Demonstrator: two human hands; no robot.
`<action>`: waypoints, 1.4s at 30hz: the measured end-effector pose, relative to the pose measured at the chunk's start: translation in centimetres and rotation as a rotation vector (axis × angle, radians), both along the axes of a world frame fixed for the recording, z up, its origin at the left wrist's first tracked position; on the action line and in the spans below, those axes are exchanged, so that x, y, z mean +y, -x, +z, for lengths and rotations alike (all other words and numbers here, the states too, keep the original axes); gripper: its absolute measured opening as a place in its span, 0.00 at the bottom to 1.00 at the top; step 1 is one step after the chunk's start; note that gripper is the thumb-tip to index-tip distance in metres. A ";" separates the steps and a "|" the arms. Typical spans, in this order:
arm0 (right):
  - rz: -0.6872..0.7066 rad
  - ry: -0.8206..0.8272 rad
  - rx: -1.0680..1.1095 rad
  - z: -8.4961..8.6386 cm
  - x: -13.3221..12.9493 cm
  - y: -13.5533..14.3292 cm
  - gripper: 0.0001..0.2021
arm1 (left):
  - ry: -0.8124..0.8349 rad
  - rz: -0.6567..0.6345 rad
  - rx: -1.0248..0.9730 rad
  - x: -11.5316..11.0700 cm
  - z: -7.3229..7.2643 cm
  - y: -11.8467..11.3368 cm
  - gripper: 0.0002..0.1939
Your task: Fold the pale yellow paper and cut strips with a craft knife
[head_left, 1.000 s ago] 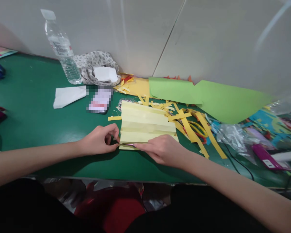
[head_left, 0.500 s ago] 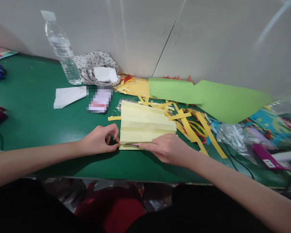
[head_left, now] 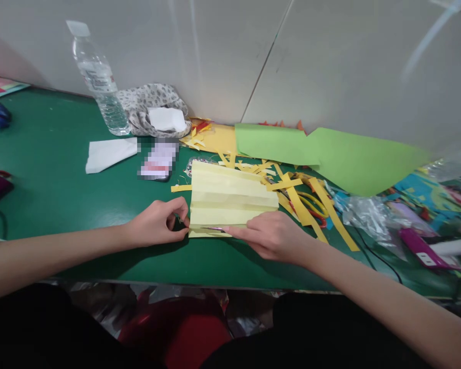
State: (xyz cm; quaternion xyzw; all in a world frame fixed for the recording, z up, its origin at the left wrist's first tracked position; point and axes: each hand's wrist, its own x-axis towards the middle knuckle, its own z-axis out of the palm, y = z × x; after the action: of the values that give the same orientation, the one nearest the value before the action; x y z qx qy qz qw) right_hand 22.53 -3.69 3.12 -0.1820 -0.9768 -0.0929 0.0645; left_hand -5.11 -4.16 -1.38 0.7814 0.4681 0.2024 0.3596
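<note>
Head view. Creased pale yellow paper (head_left: 232, 199) lies center frame on green tabletop (head_left: 54, 195), folds running roughly left-right. Left hand (head_left: 159, 221), left of center: thumb and index bent into a ring, tips pinching paper at its lower left corner; other fingers curled behind. Right hand (head_left: 274, 236), right of center: clenched around a slim pointed metal tool (head_left: 215, 229), index stretched along it, tip pointing left over the lowest crease; rear of tool hidden in the fist, exact type can't be told. Right hand also overlaps the paper's lower right part.

Yellow paper strips (head_left: 300, 205) right of the paper, by scissors handles (head_left: 315, 204). Smartphone (head_left: 159, 161), screen pixelated, upper left of paper; white tissue (head_left: 109, 155) beside it. Water bottle (head_left: 100, 84) upper left, touching leopard-print cloth (head_left: 155, 95). Green paper (head_left: 353, 159) upper right.
</note>
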 end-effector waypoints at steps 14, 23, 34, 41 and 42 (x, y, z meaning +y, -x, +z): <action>0.019 -0.015 -0.041 -1.2 0.6 1.9 0.19 | -0.011 -0.018 0.013 -0.1 -0.2 0.2 0.10; -0.002 0.012 -0.032 -0.5 0.6 1.5 0.19 | -0.052 -0.011 0.035 -0.1 -0.2 0.0 0.10; -0.023 0.063 -0.044 -0.2 0.5 -0.2 0.20 | -0.084 -0.017 0.048 -0.2 -0.2 0.0 0.10; -0.011 0.054 -0.058 0.2 0.9 -0.8 0.18 | -0.041 0.000 0.048 -0.2 0.0 0.0 0.09; -0.003 0.054 -0.053 0.2 0.9 -0.8 0.18 | -0.040 0.000 0.044 -0.2 0.0 0.0 0.08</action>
State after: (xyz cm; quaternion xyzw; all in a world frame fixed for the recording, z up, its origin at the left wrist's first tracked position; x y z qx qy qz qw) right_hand 23.31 -2.84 3.29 -0.1827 -0.9800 -0.0715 0.0334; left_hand -5.16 -4.38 -1.42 0.7927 0.4717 0.1946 0.3336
